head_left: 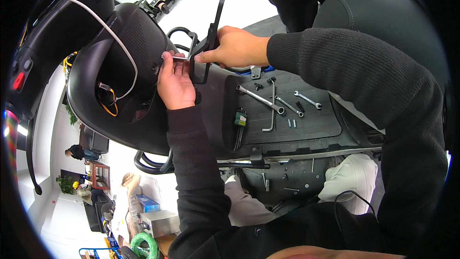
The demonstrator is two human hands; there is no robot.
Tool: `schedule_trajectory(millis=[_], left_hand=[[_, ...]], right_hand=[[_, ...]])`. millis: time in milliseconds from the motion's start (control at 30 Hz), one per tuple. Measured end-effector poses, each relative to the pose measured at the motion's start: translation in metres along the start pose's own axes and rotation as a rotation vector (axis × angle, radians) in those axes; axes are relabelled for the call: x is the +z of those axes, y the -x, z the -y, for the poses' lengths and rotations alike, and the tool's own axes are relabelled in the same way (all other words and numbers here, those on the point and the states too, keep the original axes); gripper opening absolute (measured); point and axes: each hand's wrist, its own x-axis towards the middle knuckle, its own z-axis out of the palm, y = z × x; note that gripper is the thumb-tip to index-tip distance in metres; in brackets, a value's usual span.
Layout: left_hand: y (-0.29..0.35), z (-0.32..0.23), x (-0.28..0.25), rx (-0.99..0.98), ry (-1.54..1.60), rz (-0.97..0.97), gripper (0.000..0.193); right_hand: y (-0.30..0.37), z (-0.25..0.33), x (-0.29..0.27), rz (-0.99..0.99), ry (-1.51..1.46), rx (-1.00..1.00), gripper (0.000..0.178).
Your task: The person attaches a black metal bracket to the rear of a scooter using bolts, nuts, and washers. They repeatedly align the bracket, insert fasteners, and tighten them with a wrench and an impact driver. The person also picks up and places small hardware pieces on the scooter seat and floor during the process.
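Observation:
My right hand (235,48) is closed round a black angular bracket (211,38), which stands tilted in front of the scooter's front panel (134,29). Just left of it my left hand (176,82) is turned palm up. Its fingers are curled against a thin silver rod (179,58), which runs between the panel and the bracket. The rod's ends are partly hidden, so I cannot tell whether it is a bolt or a tool. Below my hands lies the scooter's black footboard (306,132).
On the footboard lie a long socket wrench (261,100), a bent bar (273,110), a ratchet spanner (290,106), an open-ended spanner (308,100), two small pins (292,123) and a hex key set (239,122). A white cable (108,29) hangs at left. A scooter seat (383,24) rises at right.

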Motion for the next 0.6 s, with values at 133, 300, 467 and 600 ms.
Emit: schedule_trajectory(millis=[133,300,467,600], left_hand=[[-0.0005,0.0011,0.0033,0.004,-0.025,-0.057,0.028],[0.004,-0.0001,0.0066,0.022,-0.097,0.028,0.033],[0.0037,-0.0033,0.0053,0.019,-0.095,0.106,0.039],[-0.0022,-0.0047,0.0024,-0.027,-0.07,0.118,0.041]], right_hand=[[0.002,-0.0006,-0.0005,-0.024,0.009,-0.022,0.056],[0.0005,-0.0018,0.0007,-0.02,0.002,-0.051,0.055],[-0.0019,-0.0018,0.002,-0.016,-0.008,-0.04,0.053],[-0.0011,-0.0021,0.0019,-0.022,-0.01,-0.029,0.053]])
